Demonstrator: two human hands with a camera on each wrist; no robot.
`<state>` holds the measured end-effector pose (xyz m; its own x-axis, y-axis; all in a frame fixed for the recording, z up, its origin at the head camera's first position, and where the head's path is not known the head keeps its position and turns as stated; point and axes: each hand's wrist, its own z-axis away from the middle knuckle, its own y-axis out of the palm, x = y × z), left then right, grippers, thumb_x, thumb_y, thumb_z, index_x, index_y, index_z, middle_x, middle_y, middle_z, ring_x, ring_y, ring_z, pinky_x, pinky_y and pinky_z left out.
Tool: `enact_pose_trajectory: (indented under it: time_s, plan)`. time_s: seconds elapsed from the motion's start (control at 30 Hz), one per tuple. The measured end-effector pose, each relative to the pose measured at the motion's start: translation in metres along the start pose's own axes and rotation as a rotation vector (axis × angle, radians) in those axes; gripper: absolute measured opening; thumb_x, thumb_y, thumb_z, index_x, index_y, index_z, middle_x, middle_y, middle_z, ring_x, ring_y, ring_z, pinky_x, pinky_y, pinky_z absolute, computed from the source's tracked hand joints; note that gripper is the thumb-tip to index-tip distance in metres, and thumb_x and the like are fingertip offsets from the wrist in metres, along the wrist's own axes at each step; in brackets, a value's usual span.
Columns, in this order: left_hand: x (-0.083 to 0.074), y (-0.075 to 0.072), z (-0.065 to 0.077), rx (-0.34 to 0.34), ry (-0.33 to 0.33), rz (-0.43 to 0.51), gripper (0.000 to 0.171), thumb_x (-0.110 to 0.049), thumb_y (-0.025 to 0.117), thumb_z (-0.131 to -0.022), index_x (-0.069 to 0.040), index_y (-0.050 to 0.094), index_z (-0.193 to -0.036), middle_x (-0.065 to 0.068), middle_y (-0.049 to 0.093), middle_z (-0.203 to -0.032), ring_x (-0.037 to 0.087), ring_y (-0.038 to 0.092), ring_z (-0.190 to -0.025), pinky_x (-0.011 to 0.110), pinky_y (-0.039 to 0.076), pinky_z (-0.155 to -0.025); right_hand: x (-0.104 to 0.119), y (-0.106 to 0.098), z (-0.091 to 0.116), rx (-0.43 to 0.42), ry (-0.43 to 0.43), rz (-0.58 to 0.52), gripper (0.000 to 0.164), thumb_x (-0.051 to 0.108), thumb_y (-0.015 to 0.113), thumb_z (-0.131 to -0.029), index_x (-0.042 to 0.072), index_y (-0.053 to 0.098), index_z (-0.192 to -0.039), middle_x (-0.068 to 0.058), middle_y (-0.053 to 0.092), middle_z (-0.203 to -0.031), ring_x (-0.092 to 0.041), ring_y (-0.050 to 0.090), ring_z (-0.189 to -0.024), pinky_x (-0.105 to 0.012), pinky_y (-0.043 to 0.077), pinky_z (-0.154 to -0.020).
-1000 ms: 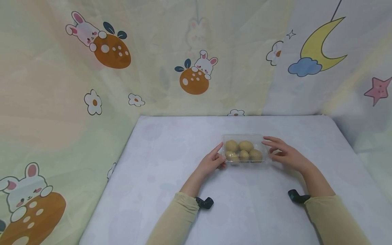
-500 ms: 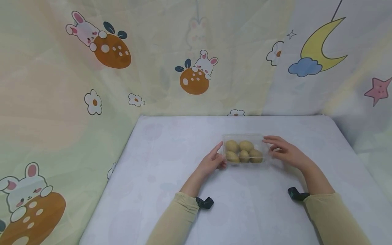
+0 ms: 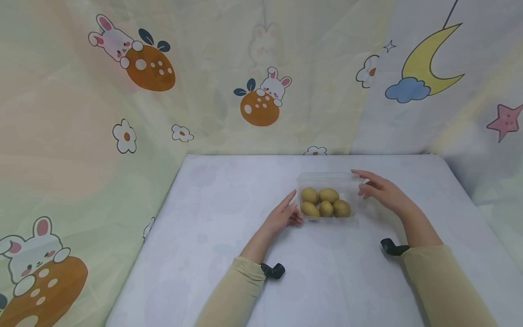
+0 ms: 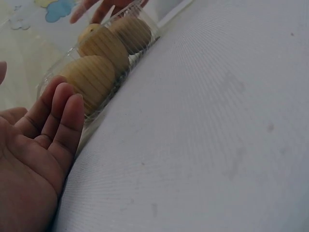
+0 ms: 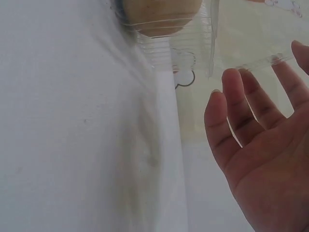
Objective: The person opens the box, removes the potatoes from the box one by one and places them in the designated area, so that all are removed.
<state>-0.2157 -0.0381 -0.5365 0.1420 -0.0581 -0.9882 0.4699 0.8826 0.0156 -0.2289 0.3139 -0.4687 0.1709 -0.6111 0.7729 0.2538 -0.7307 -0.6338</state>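
Note:
A clear plastic box [image 3: 354,209] with a hinged lid [image 3: 323,175] stands on the table. Inside lie several yellow-brown, potato-like ovals [image 3: 325,209]. The lid is partly raised, its near edge lifted off the box. My left hand [image 3: 283,215] rests against the box's left end, the index finger straight and the other fingers lightly bent. In the left wrist view its fingertips [image 4: 76,104] lie at the clear side wall. My right hand [image 3: 380,190] holds the lid's right edge between fingers and thumb, above the table. The edge shows thinly behind the fingertips in the right wrist view.
The table [image 3: 229,245] has a pale cloth cover. Behind and beside it hangs a curtain [image 3: 212,91] printed with rabbits, flowers, a moon and a star. A dark wrist device [image 3: 273,271] sits on each wrist.
My right hand has risen and shifted away from me, swinging the lid up and back. The ovals now show more clearly. The left hand has stayed in place.

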Motion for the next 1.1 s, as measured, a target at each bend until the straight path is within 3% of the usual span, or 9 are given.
enact_pose_trajectory:
  time_s: [0.07, 0.2, 0.37, 0.57, 0.87, 1.1]
  plan:
    - [0.000, 0.000, 0.000, 0.000, -0.001, -0.005, 0.052, -0.036, 0.041, -0.106, -0.036, 0.025, -0.156, 0.005, 0.067, -0.089, 0.016, 0.068, -0.083, 0.033, 0.058, -0.081, -0.001, -0.001, -0.003, -0.008, 0.009, -0.037, 0.054, 0.031, 0.049, -0.105, 0.026, 0.031, -0.155, -0.016, 0.066, -0.104, -0.026, 0.066, -0.091, -0.043, 0.049, -0.089]
    - [0.001, 0.000, 0.001, -0.004, -0.003, -0.012, 0.052, -0.033, 0.041, -0.106, -0.036, 0.026, -0.156, 0.005, 0.067, -0.089, 0.016, 0.068, -0.083, 0.034, 0.058, -0.082, -0.005, -0.001, -0.009, -0.039, -0.026, -0.114, 0.053, 0.027, 0.047, -0.105, 0.020, 0.031, -0.155, -0.018, 0.061, -0.122, -0.023, 0.067, -0.092, -0.030, 0.054, -0.084]
    - [0.000, 0.001, 0.001, -0.009, -0.009, -0.008, 0.052, -0.031, 0.040, -0.107, -0.034, 0.026, -0.156, 0.005, 0.067, -0.090, 0.017, 0.068, -0.084, 0.034, 0.058, -0.082, -0.006, -0.001, -0.016, -0.059, -0.011, -0.148, 0.054, 0.034, 0.046, -0.105, 0.031, 0.027, -0.156, -0.014, 0.053, -0.142, -0.021, 0.064, -0.097, -0.021, 0.054, -0.082]
    - [0.001, 0.001, 0.001, -0.020, -0.020, -0.015, 0.052, -0.032, 0.042, -0.106, -0.037, 0.027, -0.155, 0.006, 0.067, -0.090, 0.018, 0.068, -0.085, 0.034, 0.058, -0.081, -0.005, -0.003, -0.025, -0.069, 0.031, -0.160, 0.058, 0.038, 0.046, -0.104, 0.044, 0.018, -0.156, -0.013, 0.054, -0.144, -0.023, 0.063, -0.098, -0.022, 0.053, -0.084]
    - [0.001, 0.001, 0.000, -0.025, -0.026, -0.046, 0.061, -0.024, 0.052, -0.101, -0.036, 0.026, -0.155, 0.005, 0.070, -0.090, 0.017, 0.070, -0.085, 0.033, 0.058, -0.080, 0.011, -0.007, -0.029, -0.029, 0.069, -0.178, 0.060, 0.036, 0.047, -0.105, 0.036, 0.019, -0.158, -0.020, 0.049, -0.146, -0.035, 0.062, -0.103, -0.031, 0.055, -0.088]
    - [0.006, 0.001, -0.002, -0.024, -0.013, -0.079, 0.064, -0.024, 0.060, -0.099, -0.036, 0.030, -0.154, 0.003, 0.071, -0.090, 0.015, 0.071, -0.086, 0.032, 0.058, -0.082, -0.013, -0.007, -0.048, 0.023, 0.121, -0.138, 0.059, 0.036, 0.046, -0.105, 0.038, 0.018, -0.157, -0.017, 0.048, -0.146, -0.027, 0.061, -0.105, -0.035, 0.054, -0.091]
